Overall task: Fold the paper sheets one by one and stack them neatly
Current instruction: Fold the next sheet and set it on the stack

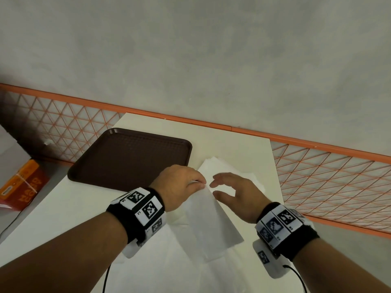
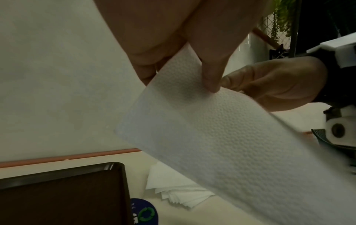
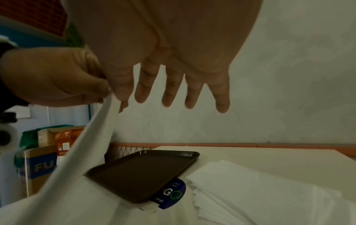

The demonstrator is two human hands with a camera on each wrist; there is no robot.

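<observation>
My left hand (image 1: 201, 183) pinches the top edge of one white embossed paper sheet (image 1: 211, 227) between thumb and fingers (image 2: 210, 73). The sheet (image 2: 221, 137) hangs slanting down towards me, and its lower end reaches the white surface near the table's front. My right hand (image 1: 218, 187) hovers just right of the pinched edge with its fingers (image 3: 171, 91) straight and spread, holding nothing. Behind the hands a loose stack of white sheets (image 1: 224, 168) lies flat on the table. The stack (image 3: 250, 190) has fanned, uneven edges.
A dark brown tray (image 1: 131, 157) with nothing on it sits at the table's left, over a blue round label (image 3: 171, 193). An orange mesh rail (image 1: 328, 176) runs behind and to the right of the table (image 1: 243, 142). Cardboard boxes (image 1: 21, 187) stand off the left side.
</observation>
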